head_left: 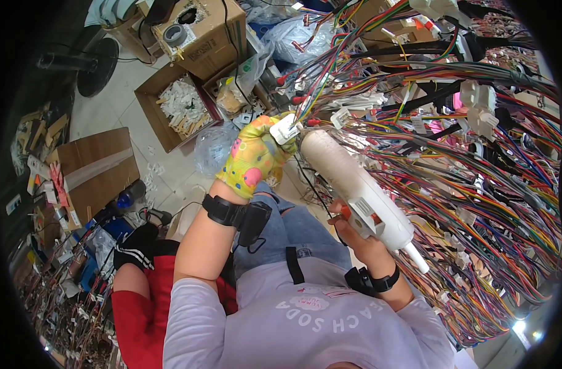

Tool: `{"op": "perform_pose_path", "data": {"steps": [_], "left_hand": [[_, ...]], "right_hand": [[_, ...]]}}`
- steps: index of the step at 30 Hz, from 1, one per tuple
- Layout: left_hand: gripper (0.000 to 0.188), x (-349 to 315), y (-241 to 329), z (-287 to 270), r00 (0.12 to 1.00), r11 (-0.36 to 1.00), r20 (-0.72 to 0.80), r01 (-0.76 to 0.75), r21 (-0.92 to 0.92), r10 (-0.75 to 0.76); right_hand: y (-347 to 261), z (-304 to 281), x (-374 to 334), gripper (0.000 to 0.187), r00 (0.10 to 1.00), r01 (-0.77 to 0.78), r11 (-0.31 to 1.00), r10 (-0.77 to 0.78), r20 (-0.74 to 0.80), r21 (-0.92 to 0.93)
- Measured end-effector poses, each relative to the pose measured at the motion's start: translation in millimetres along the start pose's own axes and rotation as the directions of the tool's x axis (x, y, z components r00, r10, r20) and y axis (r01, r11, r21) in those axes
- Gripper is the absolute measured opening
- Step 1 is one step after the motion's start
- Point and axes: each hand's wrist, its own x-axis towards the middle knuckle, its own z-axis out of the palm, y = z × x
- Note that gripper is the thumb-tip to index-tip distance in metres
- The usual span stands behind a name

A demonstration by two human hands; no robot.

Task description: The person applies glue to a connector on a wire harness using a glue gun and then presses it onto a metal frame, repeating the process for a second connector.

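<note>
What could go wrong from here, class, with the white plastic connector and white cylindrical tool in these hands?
The white cylindrical tool in the right hand points towards the left hand in its spotted yellow glove, so a slip might strike it. Dense multicoloured thin wires beside the tool could snag it. A careless grip might let the white plastic connector slip.

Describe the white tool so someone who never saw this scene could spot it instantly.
Multicoloured wires fill much of the picture's right side. Along their left edge, the person's right grip holds a white tool slanting from upper left to lower right. Its thick cylindrical body sets it apart from the thin wires and the small, boxy white connector at the gloved left grip.
</note>
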Motion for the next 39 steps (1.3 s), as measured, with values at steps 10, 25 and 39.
{"op": "perform_pose_path", "data": {"steps": [10, 25, 39], "left_hand": [[0.034, -3.2, -1.5, 11.9, 0.999, 0.998, 0.003, -0.042, 0.037, 0.042], [0.037, -10.0, 0.4, 11.5, 0.999, 0.998, 0.045, -0.027, 0.059, 0.024], [0.032, 17.2, 6.3, 26.0, 0.990, 0.986, -0.013, -0.136, 0.092, 0.138]], "right_hand": [[4.9, 0.3, -0.8, 0.038, 0.995, 0.101, 0.986, -0.101, 0.000, -0.134], [12.2, 1.6, -6.3, 0.048, 0.991, 0.093, 0.992, -0.085, 0.101, -0.081], [4.9, 1.5, -15.2, 0.046, 0.998, 0.064, 0.998, -0.064, -0.027, 0.005]]}}
